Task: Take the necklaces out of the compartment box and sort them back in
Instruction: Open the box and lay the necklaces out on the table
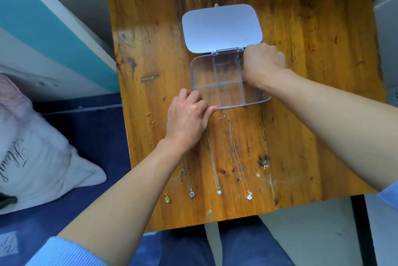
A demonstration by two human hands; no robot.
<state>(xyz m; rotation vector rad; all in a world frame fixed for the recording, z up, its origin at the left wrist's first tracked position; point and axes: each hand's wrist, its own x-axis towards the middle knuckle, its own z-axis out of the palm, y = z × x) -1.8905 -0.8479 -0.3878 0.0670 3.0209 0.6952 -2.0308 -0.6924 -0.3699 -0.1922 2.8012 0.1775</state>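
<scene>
A clear compartment box (254, 100) lies open on the wooden table (312, 72), its pale lid (221, 29) folded back flat. The compartments I can see hold nothing. My left hand (187, 117) grips the box's near left corner, thumb along the front edge. My right hand (263, 61) covers the far right compartment with its fingers curled downward; what they hold is hidden. Several necklaces lie stretched out in front of the box: a gold one (167, 199), one with a blue pendant (192, 194), a heart pendant one (219, 192) and a flower pendant one (248, 196).
The table's near edge (215, 220) runs just behind the pendants, with my lap below it. A white cushion (38, 158) lies on a blue surface to the left. Bare wood stretches right of and beyond the box.
</scene>
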